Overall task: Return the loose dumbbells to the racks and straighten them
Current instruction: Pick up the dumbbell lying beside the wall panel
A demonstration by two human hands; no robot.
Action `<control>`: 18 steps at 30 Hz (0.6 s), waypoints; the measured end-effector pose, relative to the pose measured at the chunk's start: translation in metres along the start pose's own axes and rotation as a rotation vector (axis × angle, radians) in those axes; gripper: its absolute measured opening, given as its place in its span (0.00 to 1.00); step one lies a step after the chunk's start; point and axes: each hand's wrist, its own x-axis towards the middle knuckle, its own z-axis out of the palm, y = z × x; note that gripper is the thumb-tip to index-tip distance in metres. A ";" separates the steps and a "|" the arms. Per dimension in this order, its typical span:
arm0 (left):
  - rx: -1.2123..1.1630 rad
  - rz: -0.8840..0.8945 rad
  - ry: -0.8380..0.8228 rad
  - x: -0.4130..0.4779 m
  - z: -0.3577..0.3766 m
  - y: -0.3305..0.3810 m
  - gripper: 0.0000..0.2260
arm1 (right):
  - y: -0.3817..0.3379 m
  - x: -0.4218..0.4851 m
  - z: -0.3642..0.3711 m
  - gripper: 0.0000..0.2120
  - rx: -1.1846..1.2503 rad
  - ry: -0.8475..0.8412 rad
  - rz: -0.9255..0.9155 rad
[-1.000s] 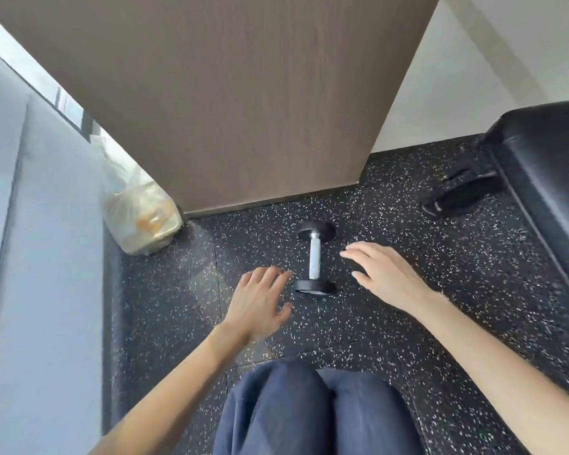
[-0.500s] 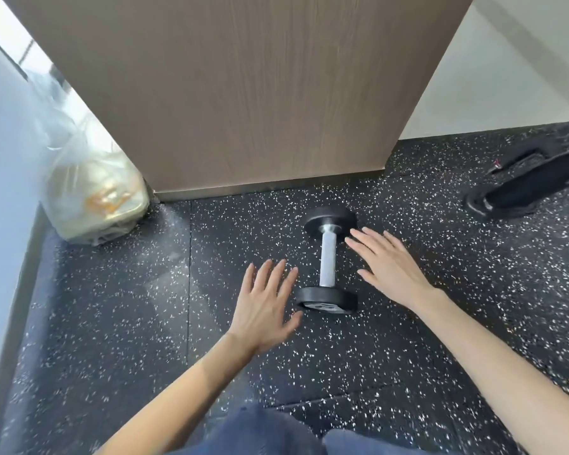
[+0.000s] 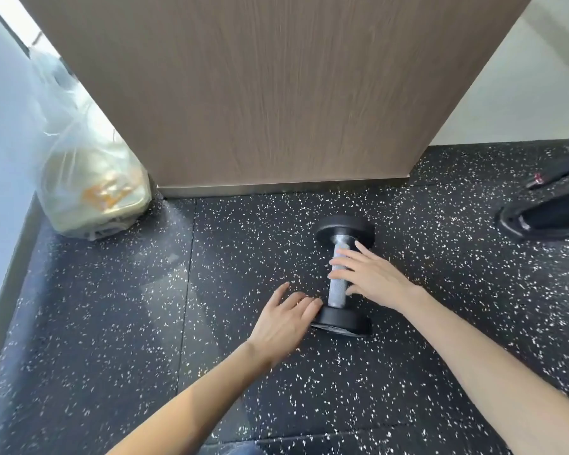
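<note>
Speckled black rubber floor point(image 3: 138, 323) is seen carrying one dumbbell point(image 3: 337, 295), laid lengthwise from near to far, just short of a wooden panel point(image 3: 276, 93). The right hand point(image 3: 376, 279) is laid over the steel handle, fingers stretched across it and not closed round it. The left hand point(image 3: 281, 325) is held flat and relaxed, fingertips touching the near head on its left side. A clear bag point(image 3: 89, 178) is set in the far left corner

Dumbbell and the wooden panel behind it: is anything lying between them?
Nothing. The head view shows only bare speckled floor between the dumbbell and the wooden panel.
</note>
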 end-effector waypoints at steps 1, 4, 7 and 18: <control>0.022 0.010 0.007 0.000 0.000 -0.004 0.16 | 0.001 0.004 -0.001 0.21 0.009 -0.003 -0.008; 0.038 0.012 0.022 -0.007 0.001 -0.018 0.17 | -0.004 0.013 -0.005 0.22 -0.006 -0.039 -0.032; 0.026 -0.032 0.030 -0.010 -0.004 -0.038 0.19 | -0.016 0.023 -0.006 0.28 -0.071 -0.099 -0.005; -0.817 -0.549 -0.162 -0.012 0.005 -0.075 0.14 | -0.068 0.005 0.023 0.23 0.101 -0.013 0.312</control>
